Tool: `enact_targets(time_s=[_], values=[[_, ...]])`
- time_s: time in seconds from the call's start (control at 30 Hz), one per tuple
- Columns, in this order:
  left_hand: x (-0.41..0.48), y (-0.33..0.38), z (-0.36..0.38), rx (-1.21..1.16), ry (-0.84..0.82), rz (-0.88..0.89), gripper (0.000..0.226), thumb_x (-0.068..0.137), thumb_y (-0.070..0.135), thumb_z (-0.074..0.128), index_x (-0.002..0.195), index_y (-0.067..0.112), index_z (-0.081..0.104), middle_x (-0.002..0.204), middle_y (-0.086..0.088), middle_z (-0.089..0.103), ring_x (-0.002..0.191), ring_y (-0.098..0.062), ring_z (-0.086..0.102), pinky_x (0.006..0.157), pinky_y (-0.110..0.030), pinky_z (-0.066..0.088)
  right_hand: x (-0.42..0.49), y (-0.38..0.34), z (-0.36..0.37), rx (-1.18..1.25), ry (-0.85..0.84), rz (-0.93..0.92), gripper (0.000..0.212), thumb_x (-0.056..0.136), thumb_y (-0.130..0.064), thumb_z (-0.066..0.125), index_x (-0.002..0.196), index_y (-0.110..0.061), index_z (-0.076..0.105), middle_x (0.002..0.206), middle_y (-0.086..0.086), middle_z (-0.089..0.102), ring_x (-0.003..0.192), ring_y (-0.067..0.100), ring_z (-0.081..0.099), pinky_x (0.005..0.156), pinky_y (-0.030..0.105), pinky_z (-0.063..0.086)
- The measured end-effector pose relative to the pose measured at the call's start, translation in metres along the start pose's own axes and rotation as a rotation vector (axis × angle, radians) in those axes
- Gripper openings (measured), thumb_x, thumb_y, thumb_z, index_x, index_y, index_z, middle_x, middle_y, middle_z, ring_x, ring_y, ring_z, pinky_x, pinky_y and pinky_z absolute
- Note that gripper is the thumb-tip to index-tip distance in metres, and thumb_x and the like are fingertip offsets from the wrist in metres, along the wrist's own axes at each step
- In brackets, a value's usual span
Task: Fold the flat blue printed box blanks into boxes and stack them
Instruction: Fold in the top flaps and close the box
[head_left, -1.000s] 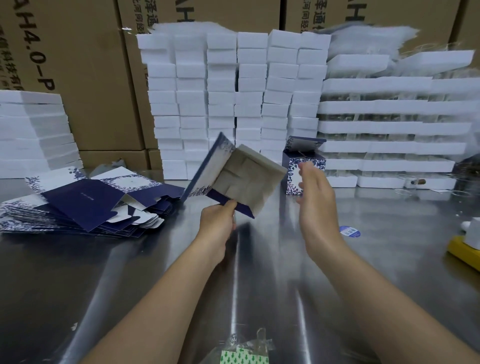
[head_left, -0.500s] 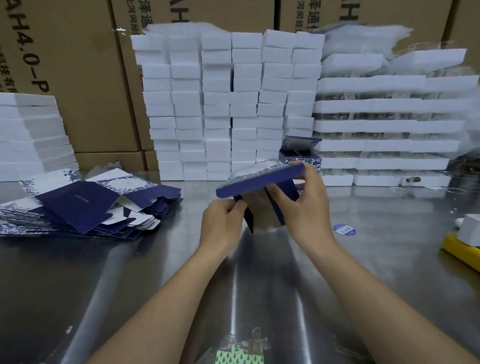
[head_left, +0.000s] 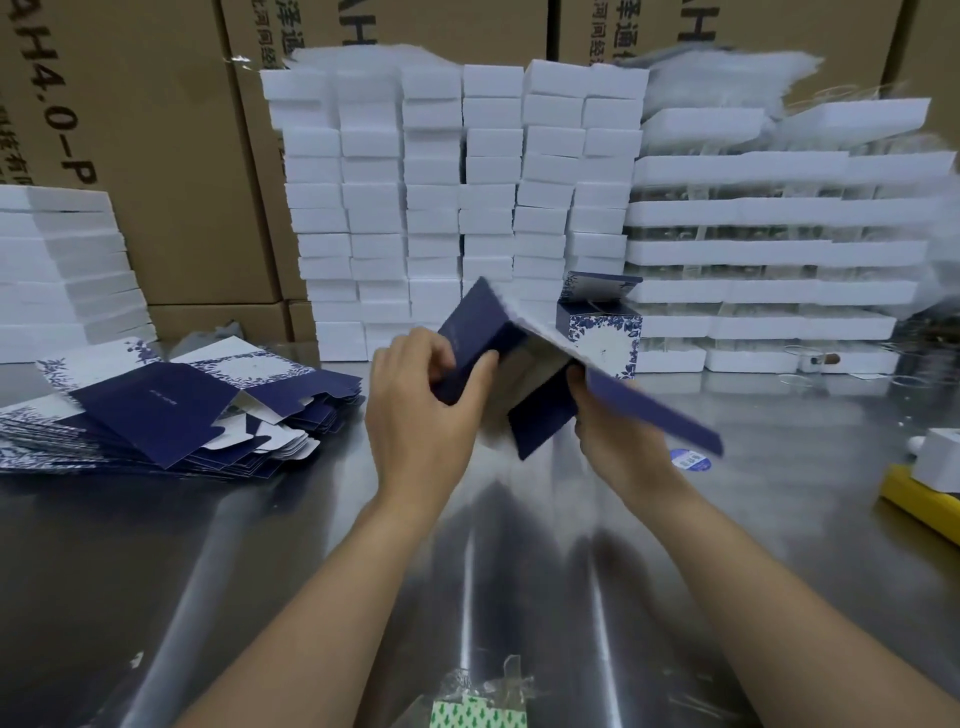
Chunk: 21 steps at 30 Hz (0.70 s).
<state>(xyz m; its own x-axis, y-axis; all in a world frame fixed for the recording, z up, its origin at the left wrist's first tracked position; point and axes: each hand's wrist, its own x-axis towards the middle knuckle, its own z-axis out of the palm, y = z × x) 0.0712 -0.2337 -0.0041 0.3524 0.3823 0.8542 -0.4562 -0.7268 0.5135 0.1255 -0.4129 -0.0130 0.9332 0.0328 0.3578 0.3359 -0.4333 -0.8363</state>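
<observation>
I see both hands in the middle of the frame, lifted above the steel table (head_left: 260, 545). They hold one box blank (head_left: 480, 332), partly opened, with its navy panels standing at angles and the pale inner side showing between them. The left hand (head_left: 421, 410) grips the left navy panel: the thumb lies on its front and the fingers are curled round its edge. The right hand (head_left: 618, 441) holds the blank from below, under the long panel that slopes to the lower right. Its fingers go behind the card and are mostly hidden, so I cannot tell how tightly they close. The image is blurred here.

At middle left a pile of flat blanks (head_left: 171, 410) lies on the table. One folded box (head_left: 605, 332) stands just behind the hands, in front of the white box stacks (head_left: 467, 208).
</observation>
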Motion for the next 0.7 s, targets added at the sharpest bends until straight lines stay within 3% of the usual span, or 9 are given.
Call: enact_targets(time_s=[0.03,0.13,0.23,0.3,0.4,0.53,0.7], values=[[0.0,0.002,0.001,-0.032,0.032,-0.016,0.031,0.089,0.049,0.075,0.094,0.033,0.049,0.092,0.016,0.052,0.093,-0.015,0.05,0.076,-0.026,0.039,0.001,-0.003,0.0,0.151,-0.001,0.083,0.038,0.11,-0.028,0.042,0.074,-0.027,0.031,0.068,-0.003,0.038,0.061,0.013,0.032,0.056,0.03,0.029],[-0.005,0.008,0.005,-0.21,0.033,-0.197,0.056,0.08,0.057,0.082,0.12,0.046,0.045,0.116,0.02,0.051,0.111,-0.013,0.053,0.09,-0.027,0.043,0.002,-0.016,0.002,0.603,0.1,0.277,0.038,0.107,-0.027,0.047,0.076,-0.026,0.024,0.057,-0.005,0.023,0.047,0.013,0.021,0.04,0.022,0.02],[-0.009,0.014,0.01,-0.374,-0.219,-0.604,0.064,0.069,0.079,0.077,0.112,0.039,0.053,0.112,0.01,0.062,0.101,-0.011,0.063,0.08,-0.026,0.044,-0.002,-0.022,0.003,0.695,0.124,0.362,0.041,0.108,-0.036,0.048,0.075,-0.023,0.028,0.054,-0.004,0.03,0.04,0.011,0.028,0.037,0.021,0.02],[-0.01,0.014,0.015,-0.414,-0.424,-0.809,0.057,0.076,0.082,0.071,0.093,0.028,0.062,0.088,0.008,0.067,0.079,-0.009,0.065,0.075,-0.032,0.043,-0.004,-0.02,0.007,0.666,0.122,0.355,0.045,0.108,-0.042,0.047,0.071,-0.021,0.034,0.051,-0.005,0.037,0.039,0.01,0.034,0.039,0.023,0.024],[-0.017,0.015,0.025,-0.469,-0.554,-0.83,0.047,0.092,0.063,0.069,0.061,0.028,0.062,0.061,0.005,0.054,0.057,-0.008,0.054,0.067,-0.032,0.04,-0.008,-0.019,0.016,0.606,0.119,0.309,0.048,0.107,-0.047,0.045,0.068,-0.02,0.038,0.049,-0.006,0.041,0.04,0.011,0.038,0.049,0.029,0.032],[-0.017,0.016,0.032,-0.574,-0.443,-0.878,0.041,0.102,0.031,0.063,0.063,0.022,0.054,0.056,0.006,0.046,0.05,-0.009,0.046,0.056,-0.025,0.036,-0.01,-0.021,0.026,0.628,0.062,0.302,0.051,0.106,-0.05,0.049,0.065,-0.022,0.039,0.05,-0.005,0.042,0.043,0.011,0.04,0.051,0.029,0.033],[-0.012,0.01,0.033,-0.638,-0.398,-0.933,0.046,0.103,0.025,0.057,0.058,0.021,0.048,0.053,0.001,0.045,0.048,-0.014,0.044,0.056,-0.03,0.037,-0.013,-0.026,0.034,0.701,-0.206,0.29,0.043,0.101,-0.043,0.06,0.064,-0.023,0.051,0.057,-0.003,0.051,0.049,0.011,0.044,0.05,0.023,0.034]])
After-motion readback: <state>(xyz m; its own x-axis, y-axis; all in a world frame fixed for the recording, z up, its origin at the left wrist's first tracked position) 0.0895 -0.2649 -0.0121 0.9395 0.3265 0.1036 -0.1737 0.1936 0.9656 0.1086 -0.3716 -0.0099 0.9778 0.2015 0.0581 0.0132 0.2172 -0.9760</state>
